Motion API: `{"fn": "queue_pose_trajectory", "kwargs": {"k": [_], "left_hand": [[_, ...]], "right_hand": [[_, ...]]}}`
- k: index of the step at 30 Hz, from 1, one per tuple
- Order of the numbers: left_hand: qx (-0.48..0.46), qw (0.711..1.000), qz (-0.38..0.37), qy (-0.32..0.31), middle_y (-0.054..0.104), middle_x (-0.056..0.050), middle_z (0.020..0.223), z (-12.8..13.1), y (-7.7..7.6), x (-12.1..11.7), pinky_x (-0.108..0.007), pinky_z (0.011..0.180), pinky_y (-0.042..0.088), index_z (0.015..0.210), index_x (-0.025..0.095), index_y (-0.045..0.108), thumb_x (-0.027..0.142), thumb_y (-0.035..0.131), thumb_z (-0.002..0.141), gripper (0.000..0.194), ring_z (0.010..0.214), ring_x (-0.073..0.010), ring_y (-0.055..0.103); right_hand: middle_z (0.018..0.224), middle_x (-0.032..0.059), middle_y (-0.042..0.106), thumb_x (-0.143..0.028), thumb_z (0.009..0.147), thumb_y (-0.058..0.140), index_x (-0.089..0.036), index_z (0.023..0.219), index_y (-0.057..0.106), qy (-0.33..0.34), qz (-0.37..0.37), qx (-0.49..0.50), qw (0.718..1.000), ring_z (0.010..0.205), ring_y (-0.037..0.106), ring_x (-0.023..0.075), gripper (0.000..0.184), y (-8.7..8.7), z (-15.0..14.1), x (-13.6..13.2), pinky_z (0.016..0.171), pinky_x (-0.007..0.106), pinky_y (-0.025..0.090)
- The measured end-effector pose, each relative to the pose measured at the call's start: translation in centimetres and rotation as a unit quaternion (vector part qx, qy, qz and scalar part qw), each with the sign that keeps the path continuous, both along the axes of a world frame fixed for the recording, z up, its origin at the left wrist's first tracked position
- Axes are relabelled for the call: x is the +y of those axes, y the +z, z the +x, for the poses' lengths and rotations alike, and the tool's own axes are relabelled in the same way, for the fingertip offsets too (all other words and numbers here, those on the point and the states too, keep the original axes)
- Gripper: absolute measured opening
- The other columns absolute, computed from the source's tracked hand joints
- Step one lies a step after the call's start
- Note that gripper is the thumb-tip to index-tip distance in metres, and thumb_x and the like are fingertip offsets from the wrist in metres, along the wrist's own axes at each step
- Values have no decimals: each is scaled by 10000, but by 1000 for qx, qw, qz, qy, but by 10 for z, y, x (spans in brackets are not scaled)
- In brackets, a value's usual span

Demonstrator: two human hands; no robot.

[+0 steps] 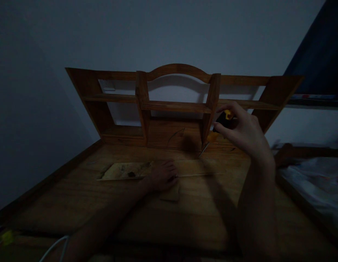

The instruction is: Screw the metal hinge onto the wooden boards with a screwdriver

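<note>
In dim light, my right hand [243, 127] is raised over the right side of the desk, thumb and fingers closed around a screwdriver [225, 120] with a black and yellow handle. Its thin metal shaft slants down and left toward the desk top. My left hand [163, 175] presses down with curled fingers on a long, pale wooden strip [122, 170] lying flat across the desk. The strip's left end looks rough and stained, with a dark spot. A small flat wooden piece [171, 194] sticks out from below my left hand; what its fingertips touch is hidden.
A wooden shelf unit [176, 106] with an arched top stands at the back of the desk [125, 214], against the wall. To the right, clear plastic [316, 182] lies beyond the desk edge. A white cable [58, 245] crosses near my left forearm, and a yellow object [7, 237] is at lower left.
</note>
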State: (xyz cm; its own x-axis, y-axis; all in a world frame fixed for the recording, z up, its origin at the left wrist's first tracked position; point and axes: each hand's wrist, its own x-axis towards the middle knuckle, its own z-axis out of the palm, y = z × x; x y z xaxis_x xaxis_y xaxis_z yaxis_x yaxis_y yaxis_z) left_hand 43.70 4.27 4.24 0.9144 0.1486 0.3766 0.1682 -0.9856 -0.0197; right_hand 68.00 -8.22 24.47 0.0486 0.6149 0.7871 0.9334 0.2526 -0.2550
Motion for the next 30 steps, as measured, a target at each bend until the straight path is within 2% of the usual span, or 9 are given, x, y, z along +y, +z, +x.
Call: {"fn": "queue_pose_trajectory", "kwargs": {"k": [3,5,9,14,19,23,27,30], "left_hand": [[16,1000,-14,-19,603,-67,928,-3,7,-3,-447,1101,312,945,175,567,301,475,925,157,946,-208,532],[26,999,-36,-32,599,-74,965,-5,8,-2,-428,1052,358,980,177,566,262,461,926,145,963,-214,526],[20,996,-84,-26,601,-72,967,-5,0,5,-364,918,430,974,184,597,230,418,960,184,963,-208,527],[6,994,-113,5,638,-56,1010,-1,-12,11,-333,902,446,976,189,634,262,414,994,232,978,-190,563],[1,977,-194,91,680,-48,1033,0,-2,2,-300,855,479,1012,190,642,321,481,980,210,961,-184,614],[-43,958,-255,122,686,-39,1036,-2,5,-2,-293,848,489,1001,204,646,332,512,962,189,959,-182,630],[-130,925,-317,164,701,-21,980,-5,0,6,-296,807,511,1021,220,640,368,504,954,211,895,-179,653],[-209,905,-318,191,707,-26,1013,-3,-5,14,-328,862,514,1038,222,640,330,491,950,204,932,-190,658]], "right_hand": [[966,44,677,-278,788,634,-242,1076,598,0,-2,-2,1000,760,625,217,292,0,1,0,640,317,439],[956,38,677,-270,789,629,-242,1077,596,-1,-2,-5,1000,739,619,208,291,0,1,0,643,315,436],[965,36,676,-252,788,617,-238,1095,591,-4,2,-14,1000,744,616,201,308,1,0,0,663,315,436],[949,44,670,-254,794,608,-229,1098,589,-1,-1,-15,1000,788,623,219,306,0,-1,1,673,321,439],[929,38,663,-258,793,614,-227,1096,587,-2,-4,-11,1000,766,617,208,306,-1,-1,2,667,315,437],[960,42,664,-262,799,609,-230,1089,591,3,-3,-12,1000,763,612,205,292,-1,-1,2,664,315,438],[933,37,664,-266,788,627,-235,1087,593,-5,-3,-12,1000,760,613,208,302,0,-1,2,657,316,435],[914,29,667,-273,788,634,-238,1093,591,-8,-7,-9,1000,737,616,205,310,0,0,2,644,314,436]]}}
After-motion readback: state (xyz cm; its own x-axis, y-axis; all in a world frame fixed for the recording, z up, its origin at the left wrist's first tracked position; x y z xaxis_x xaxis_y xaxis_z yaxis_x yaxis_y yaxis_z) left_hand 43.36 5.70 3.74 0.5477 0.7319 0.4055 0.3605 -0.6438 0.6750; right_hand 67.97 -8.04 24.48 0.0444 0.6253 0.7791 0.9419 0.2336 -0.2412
